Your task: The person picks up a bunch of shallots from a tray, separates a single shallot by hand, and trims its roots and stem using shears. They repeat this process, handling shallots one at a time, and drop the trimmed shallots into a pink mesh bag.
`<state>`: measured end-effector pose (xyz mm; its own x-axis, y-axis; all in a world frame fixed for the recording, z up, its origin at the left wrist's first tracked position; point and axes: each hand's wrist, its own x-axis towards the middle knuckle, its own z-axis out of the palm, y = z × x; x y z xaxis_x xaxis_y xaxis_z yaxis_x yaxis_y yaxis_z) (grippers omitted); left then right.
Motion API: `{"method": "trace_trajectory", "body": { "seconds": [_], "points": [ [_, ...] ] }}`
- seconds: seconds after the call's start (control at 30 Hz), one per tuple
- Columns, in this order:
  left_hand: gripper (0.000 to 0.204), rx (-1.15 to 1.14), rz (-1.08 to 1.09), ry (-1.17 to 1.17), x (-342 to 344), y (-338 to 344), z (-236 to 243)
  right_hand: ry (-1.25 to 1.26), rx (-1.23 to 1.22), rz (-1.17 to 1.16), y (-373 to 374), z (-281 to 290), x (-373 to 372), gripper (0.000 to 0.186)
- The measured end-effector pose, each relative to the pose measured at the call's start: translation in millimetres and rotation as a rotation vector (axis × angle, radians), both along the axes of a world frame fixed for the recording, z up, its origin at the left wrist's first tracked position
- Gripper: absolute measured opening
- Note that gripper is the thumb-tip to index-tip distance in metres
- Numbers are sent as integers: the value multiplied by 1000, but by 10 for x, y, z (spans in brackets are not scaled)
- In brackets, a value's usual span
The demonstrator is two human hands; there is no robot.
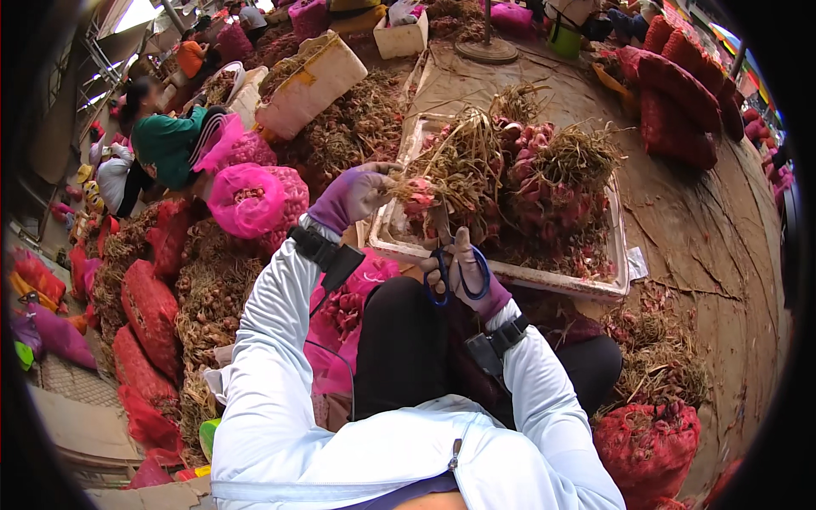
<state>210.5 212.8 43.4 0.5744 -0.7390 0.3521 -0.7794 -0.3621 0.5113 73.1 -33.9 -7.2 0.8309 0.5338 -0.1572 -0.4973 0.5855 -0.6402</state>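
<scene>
My left hand point(357, 195), in a purple and grey glove, is closed on a small bunch of shallots point(417, 195) with dry stalks, over the left side of a white foam tray point(552, 281). My right hand point(469, 270), gloved alike, grips a pair of scissors point(487, 279) by its blue loop handles. The blades point up and away, just below the held bunch; whether they are apart I cannot make out. Dried shallot bundles point(565, 157) with straw-like tops heap up in the tray, reddish-pink bulbs showing between them.
A pink mesh bag point(374, 274) with bulbs lies by my left knee. Red net sacks point(151, 310) and heaped shallots fill the left. A tilted foam box point(316, 89) stands beyond. A person in green point(166, 144) sits at far left. Another full red sack point(648, 446) is near right.
</scene>
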Motion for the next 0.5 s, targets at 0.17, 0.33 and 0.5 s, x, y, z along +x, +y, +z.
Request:
{"method": "trace_trajectory", "body": {
  "seconds": [0.17, 0.33, 0.5],
  "points": [
    [30, -385, 274, 898, -17, 202, -107, -16, -20, 173, -71, -23, 29, 69],
    [31, -572, 188, 1020, -19, 241, 38, -32, -61, 286, -317, -40, -11, 73],
    [29, -482, 53, 823, 59, 182, -22, -90, -38, 261, -347, -62, -18, 75]
  ]
}}
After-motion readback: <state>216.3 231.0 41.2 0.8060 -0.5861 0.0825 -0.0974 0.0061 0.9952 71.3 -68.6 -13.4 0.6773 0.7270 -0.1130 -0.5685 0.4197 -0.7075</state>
